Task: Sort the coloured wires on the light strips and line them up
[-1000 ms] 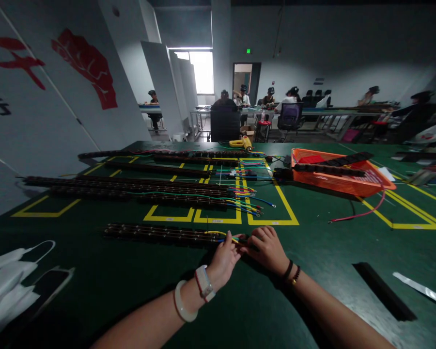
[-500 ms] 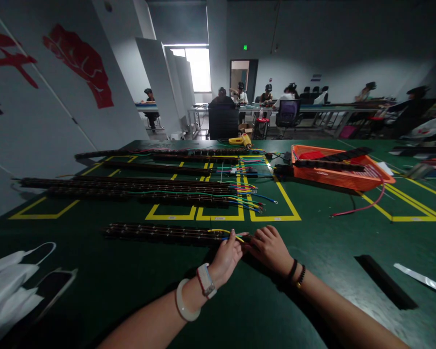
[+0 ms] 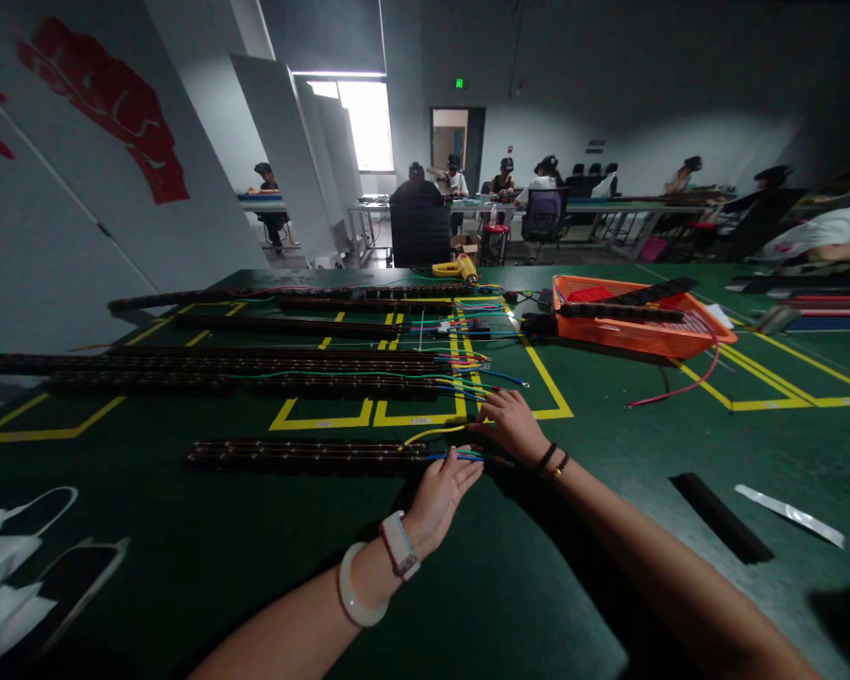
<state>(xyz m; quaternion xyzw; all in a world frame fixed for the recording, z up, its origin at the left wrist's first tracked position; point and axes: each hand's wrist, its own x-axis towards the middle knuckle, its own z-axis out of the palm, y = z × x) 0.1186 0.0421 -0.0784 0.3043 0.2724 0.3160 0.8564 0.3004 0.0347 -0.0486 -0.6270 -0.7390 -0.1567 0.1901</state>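
Observation:
A dark cable chain (image 3: 304, 455) lies across the green table in front of me, with wires coming out of its right end. My left hand (image 3: 440, 496) is at that end, its thumb over the blue and green wires (image 3: 435, 457) and its fingers stretched beneath them. Above and to the right, my right hand (image 3: 516, 427) pinches the yellow wire (image 3: 432, 433), which curves up from the chain. Its fingertips partly hide the wire's end. Beyond my hands, more cable chains (image 3: 255, 364) lie side by side, their coloured wires and ring terminals pointing right.
An orange basket (image 3: 630, 342) holding chain pieces stands at the back right. A yellow heat gun (image 3: 457, 270) lies at the far edge. A black strip (image 3: 721, 518) and a white strip (image 3: 790, 516) lie right, white bags (image 3: 7, 576) left. People sit at tables beyond.
My right hand has moved up and away from my left, drawing the yellow wire apart from the blue and green ones. The view has shifted slightly to the right.

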